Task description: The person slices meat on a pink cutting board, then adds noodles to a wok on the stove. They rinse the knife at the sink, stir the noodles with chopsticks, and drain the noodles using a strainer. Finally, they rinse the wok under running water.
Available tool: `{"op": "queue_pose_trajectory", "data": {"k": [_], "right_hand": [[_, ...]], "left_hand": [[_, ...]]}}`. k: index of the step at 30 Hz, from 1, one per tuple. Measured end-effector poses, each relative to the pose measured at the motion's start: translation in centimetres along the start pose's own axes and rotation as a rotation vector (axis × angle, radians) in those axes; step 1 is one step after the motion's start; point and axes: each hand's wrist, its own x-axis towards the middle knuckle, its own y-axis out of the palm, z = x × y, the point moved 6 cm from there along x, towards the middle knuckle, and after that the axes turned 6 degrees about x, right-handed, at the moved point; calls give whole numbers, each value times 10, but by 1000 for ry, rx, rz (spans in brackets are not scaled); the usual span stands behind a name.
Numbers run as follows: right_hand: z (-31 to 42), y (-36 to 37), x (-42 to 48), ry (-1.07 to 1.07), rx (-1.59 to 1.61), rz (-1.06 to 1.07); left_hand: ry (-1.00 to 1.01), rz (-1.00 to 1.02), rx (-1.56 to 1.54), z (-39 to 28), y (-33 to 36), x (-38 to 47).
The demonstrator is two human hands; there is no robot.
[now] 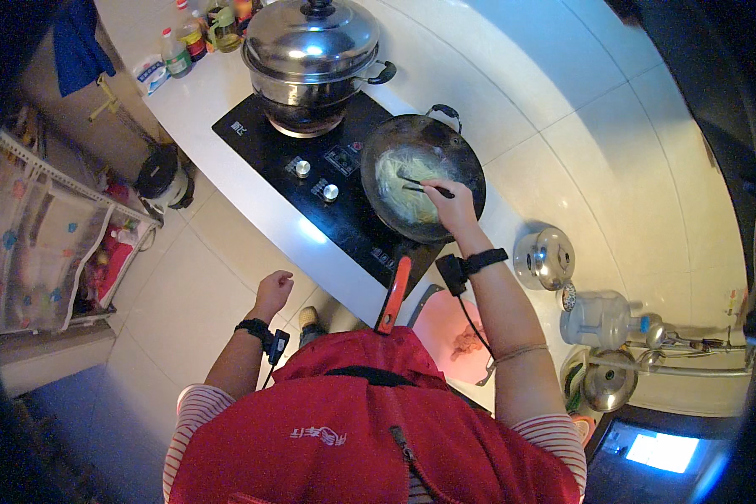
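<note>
My right hand [450, 205] grips a pair of black chopsticks [419, 184], their tips down among pale green shredded strips [406, 167] in a dark wok [469, 164]. Whether the strips are vegetable or noodle I cannot tell. The wok sits on the right side of a black two-burner cooktop [353, 220]; its orange long handle [394, 296] points towards my body, and a small loop handle is on the far side. My left hand [274, 293] hangs over the floor beside the counter, fingers curled in with nothing visible in them.
A large lidded steel pot [309, 57] stands on the other burner. Bottles [176, 57] line the counter's far left. A pink cutting board [428, 321] bearing reddish meat pieces [469, 343] lies at right, near a small lidded pot [545, 258] and a clear plastic jug [595, 320].
</note>
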Motion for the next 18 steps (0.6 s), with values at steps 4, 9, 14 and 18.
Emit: {"op": "queue_pose_trajectory", "data": {"k": [4,9,14,18], "right_hand": [[-14,-32,-1,457,48,-134],[4,16,33,216,347,-115],[-11,0,8,307,125,-114],[-33,-60,6,342,270,-291]], "left_hand": [[-25,7,55,7,-4,-4],[-52,28,2,11,-6,-9],[19,-68,7,14,-11,-9],[9,-43,53,21,-8,-8]]}}
